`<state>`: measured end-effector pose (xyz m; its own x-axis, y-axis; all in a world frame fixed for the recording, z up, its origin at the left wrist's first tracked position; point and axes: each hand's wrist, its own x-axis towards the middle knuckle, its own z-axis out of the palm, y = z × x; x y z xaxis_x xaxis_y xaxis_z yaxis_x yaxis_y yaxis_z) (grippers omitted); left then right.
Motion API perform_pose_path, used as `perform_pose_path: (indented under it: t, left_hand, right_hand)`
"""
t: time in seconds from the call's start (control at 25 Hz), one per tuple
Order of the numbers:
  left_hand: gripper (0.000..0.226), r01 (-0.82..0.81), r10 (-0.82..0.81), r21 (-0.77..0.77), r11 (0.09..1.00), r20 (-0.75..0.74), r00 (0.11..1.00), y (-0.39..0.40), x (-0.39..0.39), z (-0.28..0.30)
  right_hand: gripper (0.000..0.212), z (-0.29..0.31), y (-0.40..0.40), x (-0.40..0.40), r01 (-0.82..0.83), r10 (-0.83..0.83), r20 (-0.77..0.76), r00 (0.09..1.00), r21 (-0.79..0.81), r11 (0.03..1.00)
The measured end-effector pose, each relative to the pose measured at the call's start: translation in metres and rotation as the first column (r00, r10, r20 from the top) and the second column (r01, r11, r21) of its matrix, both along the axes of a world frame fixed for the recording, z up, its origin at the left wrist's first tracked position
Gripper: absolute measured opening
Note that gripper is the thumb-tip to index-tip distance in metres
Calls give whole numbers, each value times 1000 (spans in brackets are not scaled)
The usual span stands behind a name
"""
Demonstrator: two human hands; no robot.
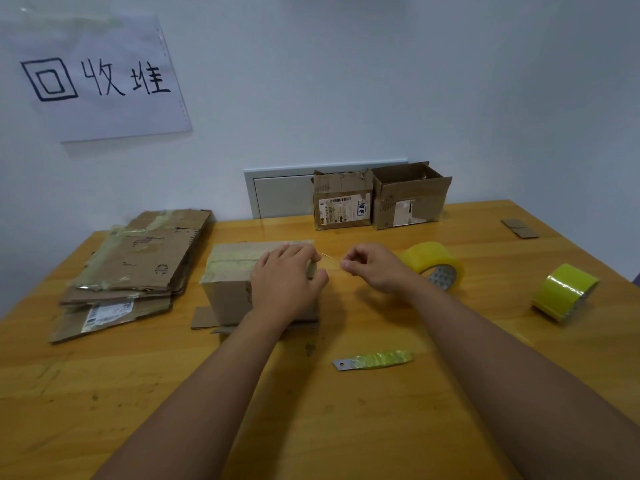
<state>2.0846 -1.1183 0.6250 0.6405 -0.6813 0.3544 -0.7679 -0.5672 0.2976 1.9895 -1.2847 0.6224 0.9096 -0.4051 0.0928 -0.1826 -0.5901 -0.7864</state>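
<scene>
Small brown cardboard box (228, 292) sits on counter (346, 427), left hand (284, 289) gripping its right end. Right hand (375, 270) grip pinches thin clear tape strip (330, 260) off the box. Tape likely light, sticky, tears easily; pinch close to box.

Lots of brown and yellow on my orange-yellow table (346, 427).
I see the box (227, 299) is plain brown, with a pale green-yellow band (235, 259) on top. The tape strip (330, 259) is see-through. One tape roll (433, 259) is soft yellow, the other tape roll (561, 289) bright yellow-green. The blade (341, 364) is grey, its wrap (381, 358) yellow-green. The paper (104, 112) is white with black marks.
</scene>
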Motion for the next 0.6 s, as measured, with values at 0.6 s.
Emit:
perform_pose_path:
  t: [0.6]
  left_hand:
    - [40,90,-97,85,992,84,992,2,5,-6]
  right_hand:
    - [20,-1,-4,-2,-68,69,-16,997,88,994]
